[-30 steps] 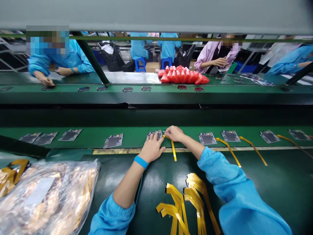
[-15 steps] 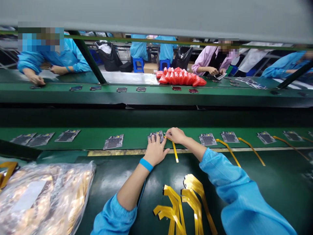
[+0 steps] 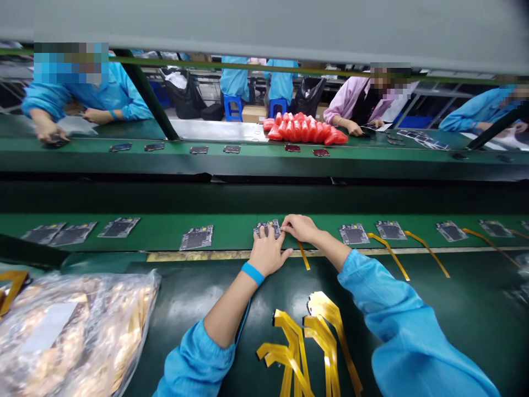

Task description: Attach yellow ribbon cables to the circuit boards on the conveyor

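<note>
On the green belt ahead lies a circuit board [image 3: 273, 223], partly hidden by my hands. My left hand [image 3: 268, 251], with a blue band at the wrist, rests its fingertips on the board, fingers apart and thumb out to the side. My right hand [image 3: 301, 228] pinches at the board's right edge, on the end of a yellow flat flex cable [image 3: 305, 257]. That cable's tail hangs over the belt's front edge. The pinched end is hidden by my fingers. Several loose flex cables [image 3: 326, 331] lie in a bunch on the table in front of me.
To the left along the belt lie boards such as one board [image 3: 197, 237]; to the right, boards [image 3: 354, 234] with cables beside them. A clear plastic bag [image 3: 78, 331] of cables sits at left. Across are co-workers, a second belt [image 3: 173, 157] and red bundles [image 3: 303, 128].
The board and both hands have shifted slightly right, along with the other boards on the belt. The cable's tail now hangs farther right. The far boards have moved slightly left.
</note>
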`<state>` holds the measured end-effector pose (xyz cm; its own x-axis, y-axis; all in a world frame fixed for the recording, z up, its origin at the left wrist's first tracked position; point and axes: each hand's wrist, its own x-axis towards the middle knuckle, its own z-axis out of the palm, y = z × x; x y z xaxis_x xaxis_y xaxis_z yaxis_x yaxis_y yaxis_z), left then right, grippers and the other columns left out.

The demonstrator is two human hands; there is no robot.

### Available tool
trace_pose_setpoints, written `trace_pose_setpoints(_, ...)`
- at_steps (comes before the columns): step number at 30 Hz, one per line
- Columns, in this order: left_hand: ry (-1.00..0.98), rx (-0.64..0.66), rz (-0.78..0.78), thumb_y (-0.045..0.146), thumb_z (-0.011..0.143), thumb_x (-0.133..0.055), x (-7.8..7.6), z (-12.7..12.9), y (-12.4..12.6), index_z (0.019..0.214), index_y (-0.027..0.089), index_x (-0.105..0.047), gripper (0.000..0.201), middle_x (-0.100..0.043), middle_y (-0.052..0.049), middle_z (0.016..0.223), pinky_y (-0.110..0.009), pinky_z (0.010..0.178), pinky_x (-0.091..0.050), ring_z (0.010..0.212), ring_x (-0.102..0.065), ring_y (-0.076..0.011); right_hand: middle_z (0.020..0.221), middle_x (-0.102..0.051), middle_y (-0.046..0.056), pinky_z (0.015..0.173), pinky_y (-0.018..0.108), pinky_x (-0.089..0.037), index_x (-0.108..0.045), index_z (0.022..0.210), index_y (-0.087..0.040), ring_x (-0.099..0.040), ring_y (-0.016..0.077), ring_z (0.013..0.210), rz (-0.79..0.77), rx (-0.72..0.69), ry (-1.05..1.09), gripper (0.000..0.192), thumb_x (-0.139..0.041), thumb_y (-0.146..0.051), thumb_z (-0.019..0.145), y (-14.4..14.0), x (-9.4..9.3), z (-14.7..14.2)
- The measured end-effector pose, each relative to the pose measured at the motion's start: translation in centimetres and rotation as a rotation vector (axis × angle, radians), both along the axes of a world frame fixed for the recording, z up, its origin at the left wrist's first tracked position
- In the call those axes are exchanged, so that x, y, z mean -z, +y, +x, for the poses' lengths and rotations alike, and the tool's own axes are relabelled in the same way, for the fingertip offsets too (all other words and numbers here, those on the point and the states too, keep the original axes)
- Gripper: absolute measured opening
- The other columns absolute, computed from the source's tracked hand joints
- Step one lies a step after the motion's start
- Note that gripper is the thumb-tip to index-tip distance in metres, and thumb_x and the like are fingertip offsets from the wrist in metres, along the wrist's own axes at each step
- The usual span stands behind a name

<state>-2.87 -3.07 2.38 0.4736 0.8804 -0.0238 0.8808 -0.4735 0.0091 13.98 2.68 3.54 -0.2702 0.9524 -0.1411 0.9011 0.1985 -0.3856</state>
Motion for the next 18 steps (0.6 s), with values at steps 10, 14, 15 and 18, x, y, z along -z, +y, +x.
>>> trace_pose_setpoints(10,-0.054,0.045,-0.053,0.054,0.103,-0.051,-0.1,0.0,0.2,0.152,0.025,-0.055,0.058,-0.05,-0.021,0.156,-0.06,0.115,-0.039,0.144,-0.045,-0.044,0.111,-0.078,0.004,0.082,0.028,-0.044,-0.072,0.111,-0.023,-0.07,0.0202,0.1,0.052,0.06,0.082,0.019,-0.055,-0.031,0.106,-3.5,-0.4,2.3)
trace_pose_setpoints(14,-0.101,0.051,-0.064,0.052,0.102,-0.052,0.1,0.2,0.1,0.151,0.024,-0.057,0.056,-0.048,-0.021,0.159,-0.061,0.117,-0.036,0.147,-0.042,-0.0437,0.105,-0.076,0.004,0.08,0.028,-0.045,-0.071,0.109,-0.022,-0.069,0.0197,0.094,0.043,-0.005,0.159,0.015,-0.067,-0.032,0.099,-8.4,-1.2,4.6)
trace_pose_setpoints(15,-0.104,0.054,-0.069,0.051,0.103,-0.052,0.1,0.3,0.1,0.151,0.024,-0.056,0.056,-0.047,-0.021,0.159,-0.061,0.118,-0.036,0.147,-0.042,-0.0435,0.103,-0.076,0.004,0.08,0.027,-0.045,-0.072,0.107,-0.022,-0.069,0.0195,0.093,0.017,-0.037,0.173,0.015,-0.069,-0.032,0.097,-9.8,-1.5,5.1)
trace_pose_setpoints(18,-0.111,0.066,-0.09,0.049,0.103,-0.052,-0.1,0.5,0.0,0.152,0.022,-0.054,0.056,-0.047,-0.021,0.159,-0.061,0.118,-0.036,0.148,-0.041,-0.0427,0.097,-0.077,0.003,0.078,0.028,-0.047,-0.075,0.099,-0.022,-0.07,0.0191,0.089,-0.091,-0.107,0.182,0.011,-0.068,-0.03,0.097,-13.5,-2.3,6.1)
